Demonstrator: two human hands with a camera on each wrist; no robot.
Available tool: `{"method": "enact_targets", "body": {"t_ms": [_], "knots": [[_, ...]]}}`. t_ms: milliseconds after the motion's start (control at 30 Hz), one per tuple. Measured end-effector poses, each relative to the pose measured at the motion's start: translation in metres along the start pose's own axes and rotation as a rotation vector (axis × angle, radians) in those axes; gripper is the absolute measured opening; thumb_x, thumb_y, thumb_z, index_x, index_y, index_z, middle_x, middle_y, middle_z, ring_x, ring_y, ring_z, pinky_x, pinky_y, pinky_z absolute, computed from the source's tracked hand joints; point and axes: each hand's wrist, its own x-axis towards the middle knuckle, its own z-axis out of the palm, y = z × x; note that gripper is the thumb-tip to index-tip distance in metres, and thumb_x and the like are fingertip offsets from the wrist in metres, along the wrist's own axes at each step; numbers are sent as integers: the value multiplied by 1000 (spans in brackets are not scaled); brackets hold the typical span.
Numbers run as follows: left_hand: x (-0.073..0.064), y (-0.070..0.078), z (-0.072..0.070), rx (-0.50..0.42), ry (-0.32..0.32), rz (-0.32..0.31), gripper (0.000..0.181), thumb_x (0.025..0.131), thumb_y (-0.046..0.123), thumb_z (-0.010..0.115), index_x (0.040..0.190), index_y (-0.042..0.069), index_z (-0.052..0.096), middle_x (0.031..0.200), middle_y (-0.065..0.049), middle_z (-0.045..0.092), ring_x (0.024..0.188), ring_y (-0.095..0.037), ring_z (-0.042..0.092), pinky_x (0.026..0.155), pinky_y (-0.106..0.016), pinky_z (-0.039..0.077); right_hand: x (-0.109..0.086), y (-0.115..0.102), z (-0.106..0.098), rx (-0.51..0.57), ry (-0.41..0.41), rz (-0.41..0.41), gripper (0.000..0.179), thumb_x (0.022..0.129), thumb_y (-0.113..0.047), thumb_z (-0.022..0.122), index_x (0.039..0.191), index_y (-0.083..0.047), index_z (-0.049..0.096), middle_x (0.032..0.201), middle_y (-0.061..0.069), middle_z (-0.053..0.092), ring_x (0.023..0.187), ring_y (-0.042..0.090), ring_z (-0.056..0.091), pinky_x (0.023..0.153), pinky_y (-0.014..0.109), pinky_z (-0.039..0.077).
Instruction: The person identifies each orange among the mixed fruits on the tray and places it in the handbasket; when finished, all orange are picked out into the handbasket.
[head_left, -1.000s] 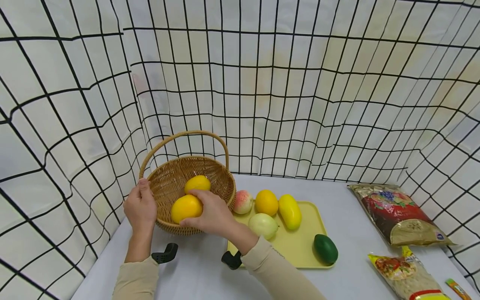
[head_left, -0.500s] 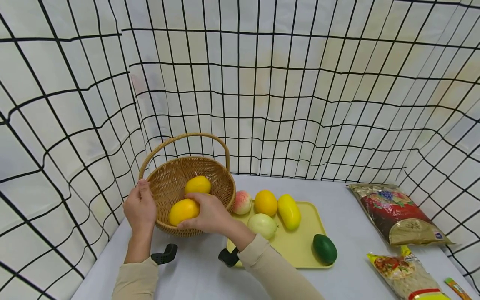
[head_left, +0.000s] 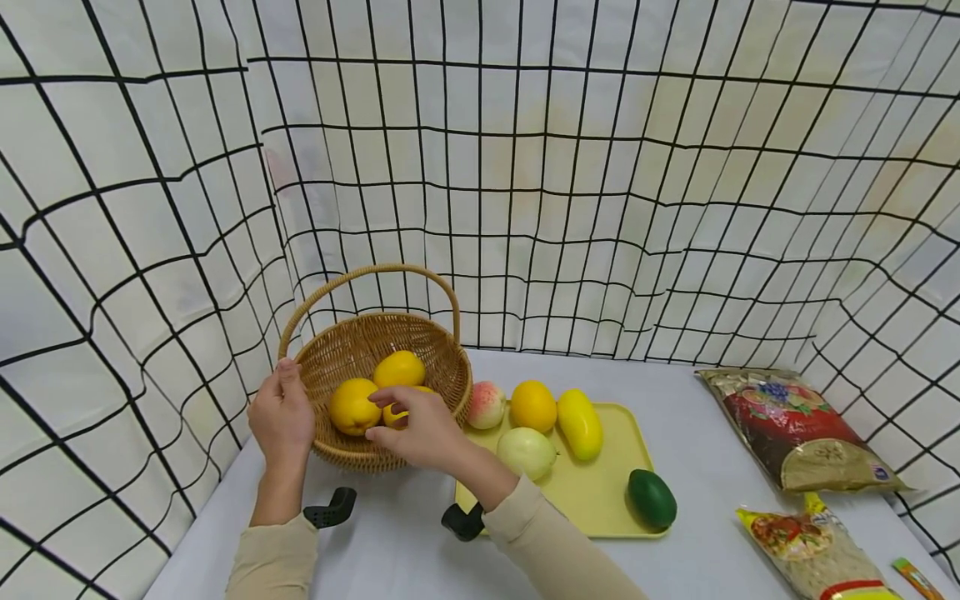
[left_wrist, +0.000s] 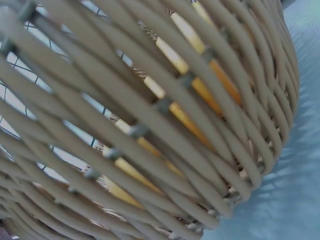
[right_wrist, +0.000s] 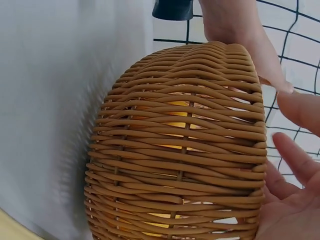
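Note:
My left hand point(head_left: 281, 410) grips the left rim of a wicker basket point(head_left: 442, 367), near the foot of its arched handle. Inside lie a round yellow-orange fruit point(head_left: 354, 407) at the left, a yellow fruit point(head_left: 399, 368) further back, and a third yellow fruit partly hidden by my right hand point(head_left: 422, 429). That hand hovers over the basket's front right rim, thumb and fingers parted with nothing between them. In the right wrist view, my fingers point(right_wrist: 295, 155) are spread beside the basket's woven wall point(right_wrist: 185, 165). Yellow shows through the weave point(left_wrist: 165, 100) in the left wrist view.
Right of the basket, a yellow tray point(head_left: 592, 500) holds an orange point(head_left: 533, 405), a yellow mango point(head_left: 581, 425), a pale green fruit point(head_left: 527, 452) and a dark green avocado point(head_left: 651, 500). A peach point(head_left: 487, 405) sits by the basket. Food bags point(head_left: 802, 433) lie far right; black grid walls surround the table.
My right hand has let go of the round yellow-orange fruit, which now lies further left in the basket. The third fruit has come into view behind my fingers. My left hand has stayed in place.

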Motion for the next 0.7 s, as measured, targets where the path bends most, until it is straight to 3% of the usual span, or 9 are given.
{"method": "enact_targets", "body": {"t_ms": [233,367,567,700], "knots": [[-1,2,-3,25,-29,-64,69,106,46,29,87,-9,64,79,-26,59,81,-42,56,72,-43,34,-13,6,-10,130,140,-98,34,91,-17,72,123,-12,63,121,0,64,107,16,58,89,29,52],[-1,2,-4,23,-30,-76,68,106,46,29,89,-9,65,80,-25,60,83,-41,57,72,-42,34,-22,13,-22,193,215,-119,32,91,-12,70,122,-12,63,122,3,62,110,25,58,91,36,51],[0,1,-4,39,-28,-70,67,106,46,30,88,-8,66,81,-26,62,81,-40,57,70,-42,35,-36,25,-36,258,230,-176,33,93,-11,68,125,-13,61,125,1,60,113,23,58,95,47,48],[0,-1,-4,34,-27,-73,68,106,47,31,83,-7,65,83,-25,64,78,-39,56,66,-41,34,-45,31,-43,237,235,-153,34,93,-14,68,126,-17,61,129,-1,58,114,27,56,95,50,47]]}}
